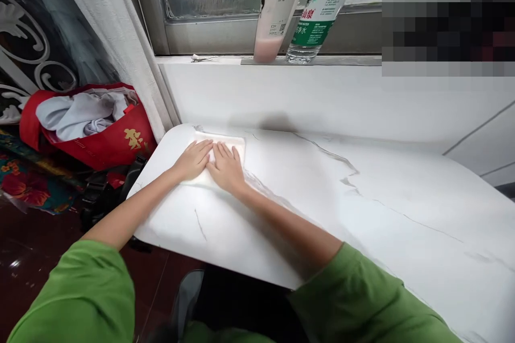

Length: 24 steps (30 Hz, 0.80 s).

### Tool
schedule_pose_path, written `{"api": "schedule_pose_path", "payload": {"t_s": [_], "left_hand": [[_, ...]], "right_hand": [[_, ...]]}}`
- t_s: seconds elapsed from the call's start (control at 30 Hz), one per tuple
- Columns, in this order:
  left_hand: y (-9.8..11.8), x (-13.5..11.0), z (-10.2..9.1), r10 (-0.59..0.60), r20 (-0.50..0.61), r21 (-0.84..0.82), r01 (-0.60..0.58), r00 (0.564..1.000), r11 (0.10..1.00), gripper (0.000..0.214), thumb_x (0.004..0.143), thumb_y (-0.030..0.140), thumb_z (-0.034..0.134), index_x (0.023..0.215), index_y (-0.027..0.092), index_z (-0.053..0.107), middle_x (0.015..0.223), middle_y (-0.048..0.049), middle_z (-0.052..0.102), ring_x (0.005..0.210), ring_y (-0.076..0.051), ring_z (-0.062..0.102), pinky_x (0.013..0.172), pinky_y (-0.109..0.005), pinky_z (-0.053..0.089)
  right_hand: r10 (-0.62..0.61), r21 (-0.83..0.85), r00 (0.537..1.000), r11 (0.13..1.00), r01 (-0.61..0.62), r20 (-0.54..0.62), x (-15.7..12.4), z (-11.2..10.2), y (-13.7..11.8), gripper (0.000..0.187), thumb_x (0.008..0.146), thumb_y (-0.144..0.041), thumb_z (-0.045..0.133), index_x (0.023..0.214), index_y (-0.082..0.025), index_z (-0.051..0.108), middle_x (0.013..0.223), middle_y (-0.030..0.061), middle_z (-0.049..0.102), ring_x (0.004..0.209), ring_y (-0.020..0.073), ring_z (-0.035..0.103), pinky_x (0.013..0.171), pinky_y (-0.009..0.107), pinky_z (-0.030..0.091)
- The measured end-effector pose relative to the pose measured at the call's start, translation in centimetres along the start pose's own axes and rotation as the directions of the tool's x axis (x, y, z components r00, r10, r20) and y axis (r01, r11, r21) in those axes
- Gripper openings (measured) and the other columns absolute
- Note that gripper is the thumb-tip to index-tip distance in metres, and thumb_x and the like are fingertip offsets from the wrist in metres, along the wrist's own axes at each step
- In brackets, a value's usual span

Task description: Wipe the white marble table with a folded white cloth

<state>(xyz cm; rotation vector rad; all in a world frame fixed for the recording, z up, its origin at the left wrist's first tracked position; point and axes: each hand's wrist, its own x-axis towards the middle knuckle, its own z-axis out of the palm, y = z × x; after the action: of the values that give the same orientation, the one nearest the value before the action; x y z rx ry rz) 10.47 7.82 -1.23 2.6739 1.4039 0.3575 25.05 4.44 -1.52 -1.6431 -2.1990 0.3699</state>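
Both bare hands, left [195,160] and right [227,168], press flat on a pale cloth [240,146], fingers extended and gripping nothing, near the rear left corner of a white, gray-veined table [306,171]. The cloth looks thin, with a straight-edged corner showing beyond the right fingers; the hands cover its middle, and its near edge (white on white) is hard to trace. The right forearm hides part of the tabletop, whose right end is cut off. Past the rear edge, a cup of pink drink [269,49] and a labeled bottle [317,10], tops cropped, stand on a ledge [225,60]; a red bag [108,144] sits beyond the left edge.
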Motion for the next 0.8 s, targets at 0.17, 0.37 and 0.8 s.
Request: {"api": "schedule_pose_path", "payload": {"t_s": [0.17, 0.37, 0.8], "left_hand": [[1.6, -9.5, -2.0, 0.016, -0.009, -0.032, -0.016, 1.000, 0.999, 0.051, 0.096, 0.030, 0.025, 0.143, 0.015, 0.040, 0.151, -0.0091, 0.040, 0.141, -0.018, 0.033, 0.118, -0.043, 0.021], [2.9, -17.7, -3.9, -0.063, -0.015, -0.056, 0.063, 0.998, 0.996, 0.051, 0.098, 0.035, 0.025, 0.145, 0.022, 0.037, 0.150, -0.0049, 0.041, 0.140, -0.019, 0.034, 0.119, -0.044, 0.022], [-1.8, -16.2, -5.2, -0.093, 0.042, 0.005, 0.093, 0.995, 0.996, 0.052, 0.097, 0.039, 0.028, 0.143, 0.017, 0.037, 0.149, -0.0095, 0.042, 0.138, -0.023, 0.036, 0.116, -0.044, 0.026]], "right_hand": [[-0.062, 0.192, 0.993, 0.980, 0.042, 0.100, -7.0, 0.2, -5.3, 0.066, 0.091, -0.032, 0.035, 0.150, -0.005, 0.026, 0.157, 0.0143, 0.023, 0.147, 0.0228, 0.014, 0.118, 0.050, -0.006], [-0.204, 0.353, 0.952, 0.928, 0.115, 0.227, -12.2, 0.1, -10.0, 0.073, 0.087, -0.030, 0.042, 0.151, -0.003, 0.020, 0.159, 0.0146, 0.013, 0.148, 0.0223, 0.005, 0.119, 0.048, -0.006], [-0.311, 0.347, 0.917, 0.913, 0.214, 0.252, -5.9, 1.0, -10.7, 0.063, 0.093, -0.032, 0.034, 0.148, -0.001, 0.028, 0.157, 0.0173, 0.024, 0.146, 0.0243, 0.016, 0.119, 0.043, 0.008]]}}
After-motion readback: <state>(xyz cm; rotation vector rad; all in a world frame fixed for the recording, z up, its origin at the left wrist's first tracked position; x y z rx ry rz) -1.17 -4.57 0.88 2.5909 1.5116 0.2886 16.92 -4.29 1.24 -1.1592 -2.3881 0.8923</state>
